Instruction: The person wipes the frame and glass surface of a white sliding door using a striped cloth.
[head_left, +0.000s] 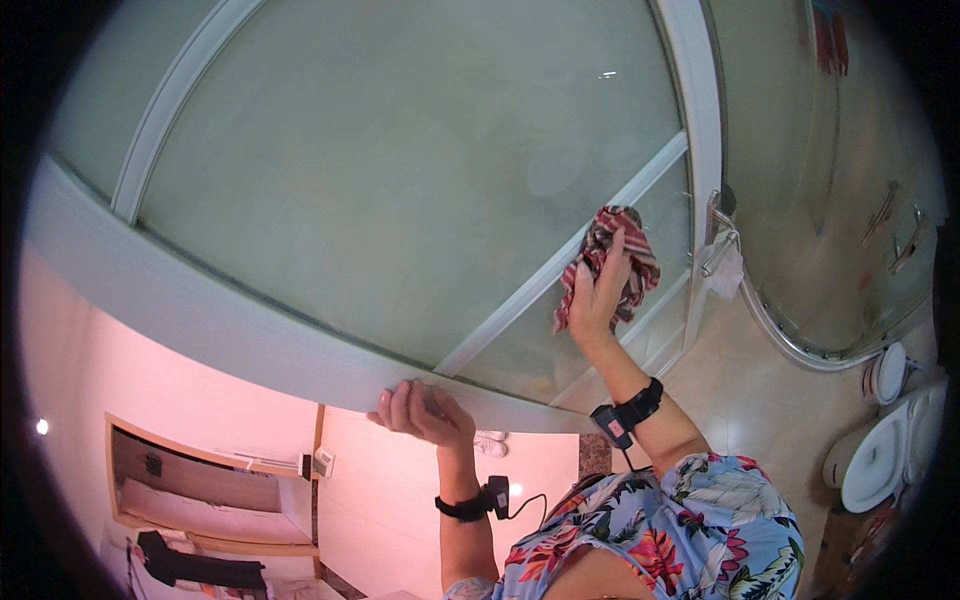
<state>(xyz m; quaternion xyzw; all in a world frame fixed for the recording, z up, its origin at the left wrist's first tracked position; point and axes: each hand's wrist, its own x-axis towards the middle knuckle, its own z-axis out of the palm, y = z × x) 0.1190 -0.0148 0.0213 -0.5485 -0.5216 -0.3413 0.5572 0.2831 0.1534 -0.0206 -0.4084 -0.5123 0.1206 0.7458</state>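
Note:
My right hand (600, 292) presses a crumpled red, black and white striped cloth (628, 259) against a white-framed frosted glass door (390, 180). The cloth lies over a slanting white glazing bar (517, 315) and part of the panes beside it. Lower and to the left, my left hand (424, 412) is at the edge of the door's wide white frame (300, 360). Its fingers are curled; whether they grip that edge is hidden. Both wrists wear black straps with small boxes.
A metal lever handle (721, 251) with a white piece of material (726, 277) hanging by it juts from the door. Beyond stand a curved glass shower enclosure (795, 330), a white bucket (890, 371) and a toilet (874, 465). White shoes (491, 444) lie on the floor left.

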